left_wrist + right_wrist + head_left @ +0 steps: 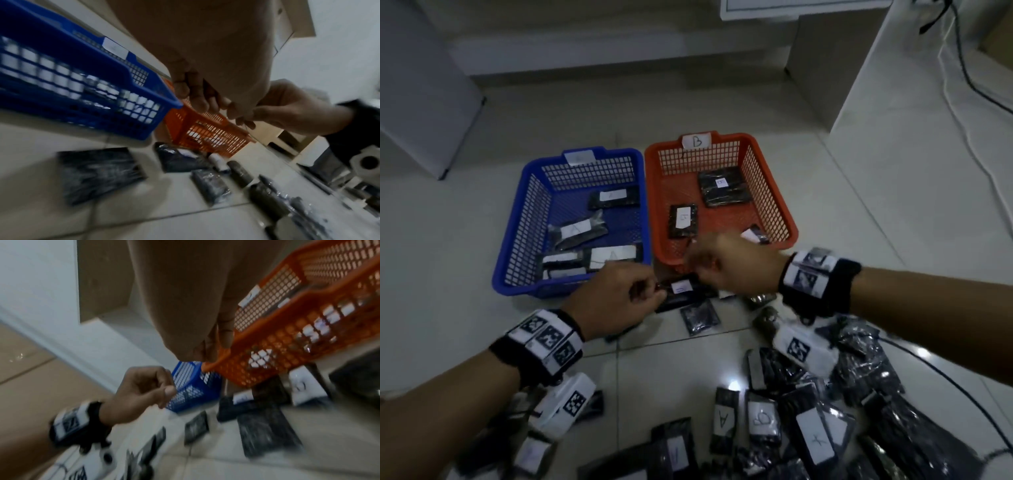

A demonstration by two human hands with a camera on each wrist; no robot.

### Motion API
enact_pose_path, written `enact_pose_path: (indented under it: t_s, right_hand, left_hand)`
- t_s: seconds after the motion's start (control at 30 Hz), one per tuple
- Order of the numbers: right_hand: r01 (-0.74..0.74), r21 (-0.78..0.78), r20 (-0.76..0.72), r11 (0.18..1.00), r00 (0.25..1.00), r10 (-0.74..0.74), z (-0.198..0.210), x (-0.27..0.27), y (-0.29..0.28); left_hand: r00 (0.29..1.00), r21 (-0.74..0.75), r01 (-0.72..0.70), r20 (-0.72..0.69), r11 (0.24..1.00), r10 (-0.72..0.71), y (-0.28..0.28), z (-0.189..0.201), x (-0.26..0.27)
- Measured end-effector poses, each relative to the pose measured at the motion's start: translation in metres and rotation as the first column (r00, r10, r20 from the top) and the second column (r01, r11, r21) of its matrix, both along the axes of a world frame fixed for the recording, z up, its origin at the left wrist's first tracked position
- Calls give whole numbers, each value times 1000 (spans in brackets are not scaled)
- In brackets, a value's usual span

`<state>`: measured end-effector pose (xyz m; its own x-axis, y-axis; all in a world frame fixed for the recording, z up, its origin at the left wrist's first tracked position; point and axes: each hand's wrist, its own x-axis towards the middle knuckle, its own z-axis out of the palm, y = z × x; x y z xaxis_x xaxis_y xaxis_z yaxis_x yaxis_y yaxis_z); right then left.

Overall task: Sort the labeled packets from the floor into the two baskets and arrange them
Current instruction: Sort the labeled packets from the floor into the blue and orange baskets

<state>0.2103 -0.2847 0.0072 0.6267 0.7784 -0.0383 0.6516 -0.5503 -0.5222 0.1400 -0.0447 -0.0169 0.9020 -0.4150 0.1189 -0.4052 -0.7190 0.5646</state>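
A blue basket (524,219) and an orange basket (774,192) tagged B (697,140) stand side by side on the floor, each holding a few black packets with white labels. Just before them lies a labeled packet (681,287). My left hand (654,289) hovers at this packet's left edge, fingers curled with the thumb on the forefinger; in the right wrist view the left hand (148,386) holds nothing. My right hand (705,267) is blurred over the orange basket's front rim, its fingers (224,331) hanging loosely and empty.
A heap of black labeled packets (808,428) covers the floor at the lower right, with more at the lower left (530,452). Loose packets (700,317) lie between my hands. Cables (969,82) run along the right; walls and furniture stand behind the baskets.
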Motion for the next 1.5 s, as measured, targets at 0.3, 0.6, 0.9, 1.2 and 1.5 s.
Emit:
enact_pose_path:
  t_s: [0.3,0.6,0.9,1.2,1.5]
  right_hand:
    - [-78,-370,166,926,975,149,-80,-52,18]
    - [156,-415,144,897,984,-105,-96,-60,36]
    - [172,-348,-110,922,969,-222,-71,-55,35]
    - [185,-123,-377,975,900,-218,-42,-54,35]
    - [345,115,-641,932,742,-196,-11,-46,30]
  left_hand:
    - [953,410,-81,-235,909,191,58,-63,-34]
    - [892,223,-189,-369,956,262,58,-48,-40]
    - [683,-133,-461,-684,878,255,68,-23,-55]
    - [755,-237,-470,-607,850,248,74,4,-63]
    - [824,-359,-485,-494,797,279,51,21,-46]
